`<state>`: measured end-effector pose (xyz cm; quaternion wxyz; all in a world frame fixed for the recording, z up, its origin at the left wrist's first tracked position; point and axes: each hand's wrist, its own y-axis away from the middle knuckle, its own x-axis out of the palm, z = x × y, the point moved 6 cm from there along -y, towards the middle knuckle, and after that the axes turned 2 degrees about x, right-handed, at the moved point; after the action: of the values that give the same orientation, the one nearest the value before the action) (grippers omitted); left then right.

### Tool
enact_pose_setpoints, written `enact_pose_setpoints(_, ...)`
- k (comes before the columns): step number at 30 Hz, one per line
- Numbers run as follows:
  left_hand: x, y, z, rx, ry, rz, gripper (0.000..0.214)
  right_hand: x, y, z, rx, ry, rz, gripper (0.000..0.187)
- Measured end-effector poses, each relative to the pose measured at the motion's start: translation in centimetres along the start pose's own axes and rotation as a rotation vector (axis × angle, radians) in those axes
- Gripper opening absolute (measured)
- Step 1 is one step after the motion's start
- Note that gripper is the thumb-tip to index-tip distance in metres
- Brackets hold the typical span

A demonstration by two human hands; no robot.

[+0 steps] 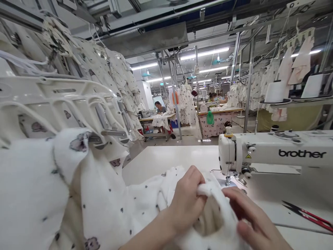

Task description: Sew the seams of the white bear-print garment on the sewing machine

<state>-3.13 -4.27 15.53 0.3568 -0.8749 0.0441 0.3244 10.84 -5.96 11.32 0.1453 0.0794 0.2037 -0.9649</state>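
A white cotton garment (117,208) with small dark dots and bear prints spills across the sewing table from my left side. My left hand (187,201) curls around a gathered fold of it, and my right hand (252,222) presses on a rolled band of the same cloth. The fingers of my right hand lie close to the presser foot and needle (228,180) of a white Brother sewing machine (275,152). Red-handled thread snips (308,215) lie on the white table (166,158) to the right of my right hand.
Rows of printed white garments hang from a rail at the left, above a curved white plastic frame (59,100). A white thread cone (275,92) stands on a shelf behind the machine. Farther back, two co-workers (160,107) sit at sewing tables under overhead rails.
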Motion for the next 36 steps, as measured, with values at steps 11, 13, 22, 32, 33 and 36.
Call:
enact_pose_setpoints(11,1.0,2.1,-2.0,0.265,0.041,-0.028,0.023,0.4,-0.4,0.2,-0.033,0.104,0.115,0.009)
enact_pose_setpoints(13,0.9,2.3,-2.5,0.259,0.056,0.007,0.018,0.1,-0.1,0.0,-0.043,0.107,0.078,0.007)
enact_pose_setpoints(22,0.3,4.4,-3.8,0.610,-0.228,-0.258,0.020,-0.8,0.8,-0.6,0.030,0.168,-0.090,0.010)
enact_pose_setpoints(32,0.6,4.2,-2.5,0.558,-0.167,-0.382,0.022,0.1,0.0,-1.0,0.018,0.058,0.084,0.010)
enact_pose_setpoints(33,0.5,4.2,-2.6,0.548,-0.145,-0.372,0.022,0.1,0.0,-1.2,0.015,0.027,0.067,0.012)
enact_pose_setpoints(36,0.7,4.1,-2.8,0.533,-0.113,-0.270,0.023,0.0,0.1,-1.7,0.018,-0.002,0.031,0.016)
